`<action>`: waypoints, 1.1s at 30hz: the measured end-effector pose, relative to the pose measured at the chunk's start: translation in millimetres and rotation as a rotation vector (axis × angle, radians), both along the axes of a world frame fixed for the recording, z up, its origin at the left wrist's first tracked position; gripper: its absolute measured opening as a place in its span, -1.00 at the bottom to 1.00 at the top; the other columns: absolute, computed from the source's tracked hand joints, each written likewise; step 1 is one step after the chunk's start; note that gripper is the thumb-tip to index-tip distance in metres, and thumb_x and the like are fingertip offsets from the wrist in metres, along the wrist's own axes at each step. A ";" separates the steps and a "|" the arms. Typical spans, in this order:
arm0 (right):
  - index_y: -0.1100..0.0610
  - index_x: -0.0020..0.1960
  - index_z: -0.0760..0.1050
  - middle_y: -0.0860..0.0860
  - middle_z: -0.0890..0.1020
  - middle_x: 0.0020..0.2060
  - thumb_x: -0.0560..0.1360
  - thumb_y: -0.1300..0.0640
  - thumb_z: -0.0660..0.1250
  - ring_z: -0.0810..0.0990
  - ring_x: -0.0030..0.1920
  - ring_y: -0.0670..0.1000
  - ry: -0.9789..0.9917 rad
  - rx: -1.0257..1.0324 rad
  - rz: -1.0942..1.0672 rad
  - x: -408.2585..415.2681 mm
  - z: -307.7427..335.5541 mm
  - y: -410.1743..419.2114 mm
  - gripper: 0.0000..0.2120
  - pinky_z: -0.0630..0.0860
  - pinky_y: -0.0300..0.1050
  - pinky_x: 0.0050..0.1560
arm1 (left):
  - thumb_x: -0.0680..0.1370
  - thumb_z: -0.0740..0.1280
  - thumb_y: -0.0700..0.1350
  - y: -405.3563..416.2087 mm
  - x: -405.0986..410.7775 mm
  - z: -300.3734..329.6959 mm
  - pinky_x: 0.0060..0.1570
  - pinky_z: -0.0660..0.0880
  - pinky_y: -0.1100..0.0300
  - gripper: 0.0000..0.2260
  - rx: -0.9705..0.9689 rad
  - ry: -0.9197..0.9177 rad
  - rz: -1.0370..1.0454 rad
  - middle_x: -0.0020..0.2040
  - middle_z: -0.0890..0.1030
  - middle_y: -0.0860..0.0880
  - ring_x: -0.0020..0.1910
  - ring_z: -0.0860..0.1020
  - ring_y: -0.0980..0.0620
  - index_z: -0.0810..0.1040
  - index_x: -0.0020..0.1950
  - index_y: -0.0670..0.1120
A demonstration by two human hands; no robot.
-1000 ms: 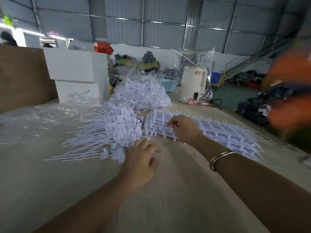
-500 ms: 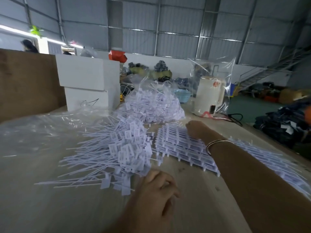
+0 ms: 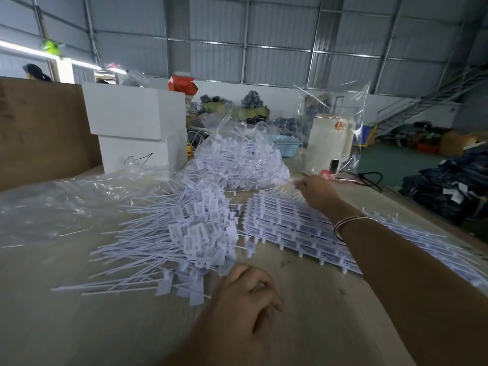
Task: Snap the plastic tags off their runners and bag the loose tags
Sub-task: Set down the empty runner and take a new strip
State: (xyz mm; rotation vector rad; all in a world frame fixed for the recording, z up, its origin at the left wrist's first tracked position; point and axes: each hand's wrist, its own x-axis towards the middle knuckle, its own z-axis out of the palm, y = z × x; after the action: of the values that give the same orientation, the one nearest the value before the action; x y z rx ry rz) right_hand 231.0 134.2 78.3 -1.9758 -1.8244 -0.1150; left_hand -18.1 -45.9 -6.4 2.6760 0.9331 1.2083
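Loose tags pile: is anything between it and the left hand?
Nothing visible. The left hand hovers at the near edge of the loose tags pile with only bare table around it; the right hand is far off, beyond the runner sheets.

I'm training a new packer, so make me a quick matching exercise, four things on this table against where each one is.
Things:
1. loose tags
2. tags on runners
3. bagged tags
4. white kettle

Places:
A. inside a clear upright bag at the far right of the table
B. heaped in an open clear bag, far centre
C. flat stack under the right forearm
D. spread pile just beyond the left hand

Pairs: 1-D, 2-C, 3-B, 4-A
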 end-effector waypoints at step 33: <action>0.00 0.37 0.38 0.10 0.63 0.06 0.57 0.18 0.19 0.57 0.02 0.04 0.138 -0.033 0.387 -151.7 -5.1 -226.9 -0.62 0.28 -0.34 -0.18 | 0.59 0.20 -0.22 -16.4 -34.6 66.2 -0.20 0.50 0.12 -0.86 -1.008 -0.746 0.105 -0.24 0.57 -0.14 -0.22 0.53 -0.06 0.53 -0.05 -0.24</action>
State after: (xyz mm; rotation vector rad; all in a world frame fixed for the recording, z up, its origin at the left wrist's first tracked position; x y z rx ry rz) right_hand 79.3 -92.7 73.3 -1.5715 -2.0847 0.1671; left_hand -52.7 -62.3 59.8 1.2851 1.1070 1.1471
